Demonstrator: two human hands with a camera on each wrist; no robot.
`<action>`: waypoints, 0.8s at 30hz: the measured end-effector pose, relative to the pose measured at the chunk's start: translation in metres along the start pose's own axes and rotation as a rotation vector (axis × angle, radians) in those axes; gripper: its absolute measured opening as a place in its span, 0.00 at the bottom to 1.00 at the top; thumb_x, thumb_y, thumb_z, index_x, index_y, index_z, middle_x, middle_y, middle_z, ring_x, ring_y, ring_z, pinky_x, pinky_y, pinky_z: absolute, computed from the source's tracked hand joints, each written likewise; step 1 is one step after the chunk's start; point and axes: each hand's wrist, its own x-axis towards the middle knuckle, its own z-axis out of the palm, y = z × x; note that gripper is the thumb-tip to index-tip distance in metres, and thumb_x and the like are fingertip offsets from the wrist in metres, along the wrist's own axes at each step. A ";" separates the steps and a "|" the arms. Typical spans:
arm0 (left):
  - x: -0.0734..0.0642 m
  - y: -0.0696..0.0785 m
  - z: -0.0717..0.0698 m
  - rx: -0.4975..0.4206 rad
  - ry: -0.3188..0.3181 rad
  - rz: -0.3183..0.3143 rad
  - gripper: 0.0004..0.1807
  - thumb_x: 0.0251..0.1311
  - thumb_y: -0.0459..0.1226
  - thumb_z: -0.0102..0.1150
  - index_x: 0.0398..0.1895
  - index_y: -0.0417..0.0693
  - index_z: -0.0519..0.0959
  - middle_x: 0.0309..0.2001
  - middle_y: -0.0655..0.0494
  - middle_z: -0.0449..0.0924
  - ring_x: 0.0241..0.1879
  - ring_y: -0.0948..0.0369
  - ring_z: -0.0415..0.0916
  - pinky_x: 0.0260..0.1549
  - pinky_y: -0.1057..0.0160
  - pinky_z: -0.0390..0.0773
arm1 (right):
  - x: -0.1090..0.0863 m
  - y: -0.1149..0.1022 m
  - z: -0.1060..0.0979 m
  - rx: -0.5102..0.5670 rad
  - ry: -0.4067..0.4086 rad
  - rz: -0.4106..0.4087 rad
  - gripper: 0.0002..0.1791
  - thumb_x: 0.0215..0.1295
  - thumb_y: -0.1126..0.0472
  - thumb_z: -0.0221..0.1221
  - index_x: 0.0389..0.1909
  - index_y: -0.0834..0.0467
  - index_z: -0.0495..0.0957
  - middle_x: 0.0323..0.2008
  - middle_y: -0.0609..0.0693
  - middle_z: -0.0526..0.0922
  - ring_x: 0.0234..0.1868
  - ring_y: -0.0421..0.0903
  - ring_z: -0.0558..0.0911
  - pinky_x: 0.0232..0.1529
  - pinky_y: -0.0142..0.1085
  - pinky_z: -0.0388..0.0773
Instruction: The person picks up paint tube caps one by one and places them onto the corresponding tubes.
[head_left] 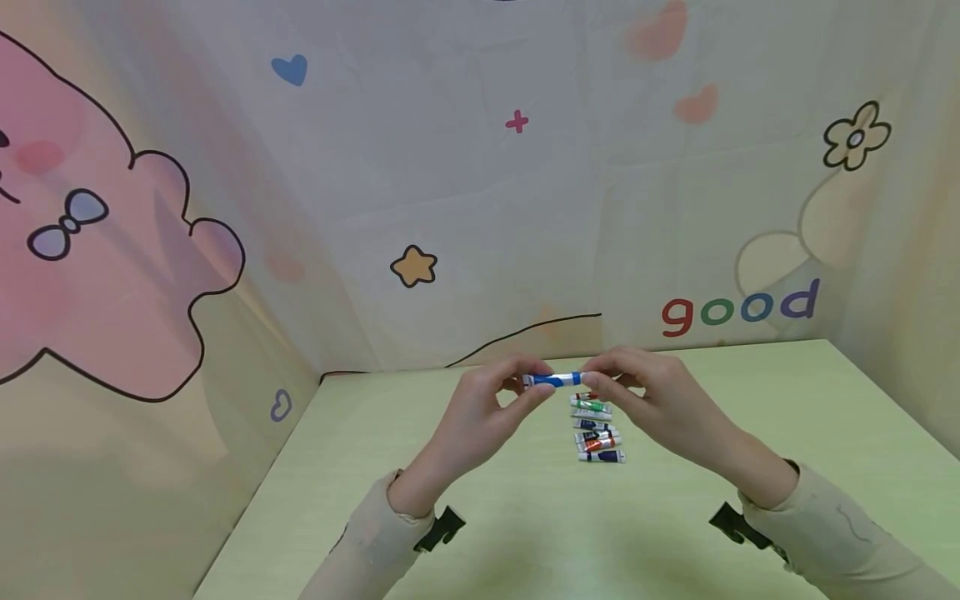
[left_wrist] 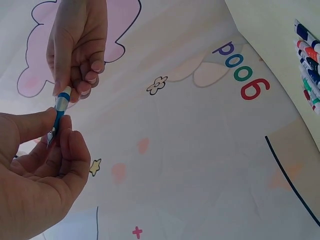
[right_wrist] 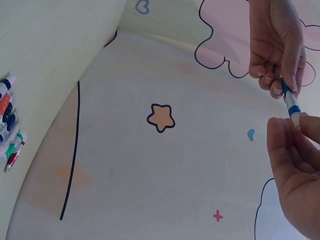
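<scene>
A small blue and white paint tube (head_left: pixel 557 379) is held level between both hands, above the far part of the table. My left hand (head_left: pixel 483 412) pinches its flat crimped end between thumb and fingers. At the other end, the thumb and fingertips of my right hand (head_left: pixel 660 400) pinch the white cap, which they mostly cover. The left wrist view shows the tube (left_wrist: pixel 61 107) slanting from one hand to the other, and the right wrist view shows the cap end of the tube (right_wrist: pixel 293 107) at the right fingertips.
Several paint tubes (head_left: pixel 602 457) lie in a column on the pale green table (head_left: pixel 495 533), beneath and just nearer than the hands. Their colours include red, green, dark blue and orange. A printed cloth (head_left: pixel 480 192) hangs behind the table and along its left side.
</scene>
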 end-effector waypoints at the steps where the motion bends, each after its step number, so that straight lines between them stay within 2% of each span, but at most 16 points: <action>1: 0.000 0.000 0.000 -0.001 -0.001 -0.001 0.10 0.66 0.35 0.65 0.48 0.41 0.82 0.40 0.57 0.85 0.36 0.63 0.75 0.41 0.64 0.80 | 0.000 0.000 0.000 0.000 0.001 0.000 0.05 0.68 0.67 0.63 0.42 0.56 0.84 0.35 0.44 0.84 0.32 0.36 0.83 0.38 0.32 0.83; 7: 0.000 -0.001 -0.001 0.007 -0.010 -0.013 0.11 0.67 0.36 0.64 0.49 0.42 0.82 0.41 0.56 0.85 0.36 0.62 0.75 0.41 0.64 0.80 | -0.001 0.000 0.001 -0.002 0.015 -0.009 0.09 0.66 0.70 0.64 0.42 0.55 0.84 0.35 0.38 0.83 0.32 0.35 0.81 0.38 0.31 0.82; 15: 0.000 -0.002 -0.005 0.020 0.005 -0.041 0.12 0.67 0.37 0.64 0.50 0.42 0.82 0.42 0.56 0.85 0.38 0.62 0.76 0.43 0.62 0.81 | -0.001 0.001 0.000 -0.009 0.046 -0.037 0.16 0.60 0.71 0.69 0.49 0.58 0.84 0.42 0.43 0.87 0.36 0.37 0.84 0.39 0.31 0.82; 24: -0.001 -0.003 -0.006 0.011 0.004 -0.043 0.12 0.67 0.37 0.65 0.50 0.43 0.82 0.42 0.56 0.85 0.38 0.62 0.76 0.43 0.62 0.81 | 0.000 0.002 -0.002 0.004 0.058 -0.115 0.20 0.54 0.74 0.71 0.48 0.57 0.84 0.42 0.44 0.86 0.36 0.39 0.84 0.40 0.27 0.81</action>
